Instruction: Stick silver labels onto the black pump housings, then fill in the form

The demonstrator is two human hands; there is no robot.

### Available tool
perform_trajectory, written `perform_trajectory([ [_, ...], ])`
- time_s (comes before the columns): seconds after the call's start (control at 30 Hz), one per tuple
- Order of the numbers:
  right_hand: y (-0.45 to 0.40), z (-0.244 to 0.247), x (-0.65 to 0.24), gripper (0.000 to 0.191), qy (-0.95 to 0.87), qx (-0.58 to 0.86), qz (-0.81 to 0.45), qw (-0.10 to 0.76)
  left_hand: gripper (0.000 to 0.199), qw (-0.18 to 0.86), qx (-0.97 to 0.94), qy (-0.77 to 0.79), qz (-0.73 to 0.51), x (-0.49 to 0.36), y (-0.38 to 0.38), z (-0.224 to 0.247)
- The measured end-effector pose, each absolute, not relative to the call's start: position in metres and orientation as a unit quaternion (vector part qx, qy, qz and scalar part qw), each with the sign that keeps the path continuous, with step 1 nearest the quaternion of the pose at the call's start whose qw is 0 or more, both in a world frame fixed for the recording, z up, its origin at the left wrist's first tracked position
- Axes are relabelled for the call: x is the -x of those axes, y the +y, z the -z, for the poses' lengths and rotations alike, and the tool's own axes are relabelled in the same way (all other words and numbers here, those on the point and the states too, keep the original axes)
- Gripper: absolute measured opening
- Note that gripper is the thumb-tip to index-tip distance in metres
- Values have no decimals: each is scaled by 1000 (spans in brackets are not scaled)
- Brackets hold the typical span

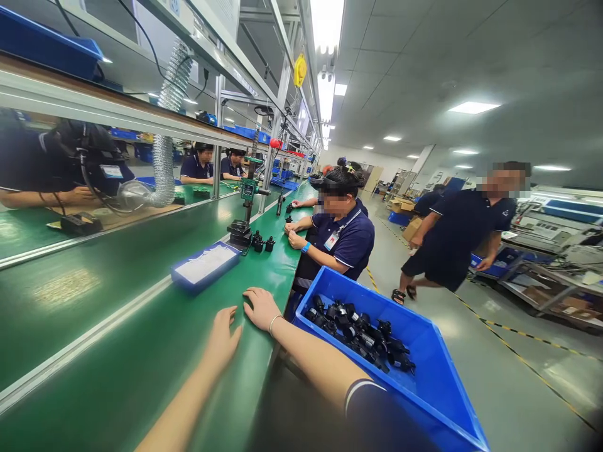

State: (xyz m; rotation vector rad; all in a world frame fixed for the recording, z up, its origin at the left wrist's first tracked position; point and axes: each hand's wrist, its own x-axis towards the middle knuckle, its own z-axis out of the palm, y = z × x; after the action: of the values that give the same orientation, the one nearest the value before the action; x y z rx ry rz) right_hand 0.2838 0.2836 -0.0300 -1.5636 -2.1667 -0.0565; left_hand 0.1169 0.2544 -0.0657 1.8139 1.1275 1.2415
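My left hand (224,334) is over the green bench (141,351), fingers apart and slightly curled, holding nothing. To its right, near the bench edge, my right hand (262,307) lies palm down with spread fingers and a bracelet at the wrist. Beyond them sits a blue tray (200,285) with white material inside. Small black parts (262,243) stand beside the black base of a green hand press (248,188). Right of my right forearm, a large blue bin (438,376) holds several black parts (358,329).
A seated person (346,235) works farther along the bench. Another person (464,232) is on the floor at right. Metal frame posts and a shelf run along the bench; across it, a person (56,163) leans near a flexible duct (163,169).
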Motion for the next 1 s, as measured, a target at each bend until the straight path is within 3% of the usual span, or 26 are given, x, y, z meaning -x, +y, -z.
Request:
perform_trajectory([
  [0.6, 283, 26, -282, 32, -780, 577, 10, 240, 44, 311, -717, 450, -433, -107, 242, 56],
  [1.0, 286, 32, -285, 33, -780, 567, -2, 263, 44, 267, -759, 468, -365, -78, 188, 47],
])
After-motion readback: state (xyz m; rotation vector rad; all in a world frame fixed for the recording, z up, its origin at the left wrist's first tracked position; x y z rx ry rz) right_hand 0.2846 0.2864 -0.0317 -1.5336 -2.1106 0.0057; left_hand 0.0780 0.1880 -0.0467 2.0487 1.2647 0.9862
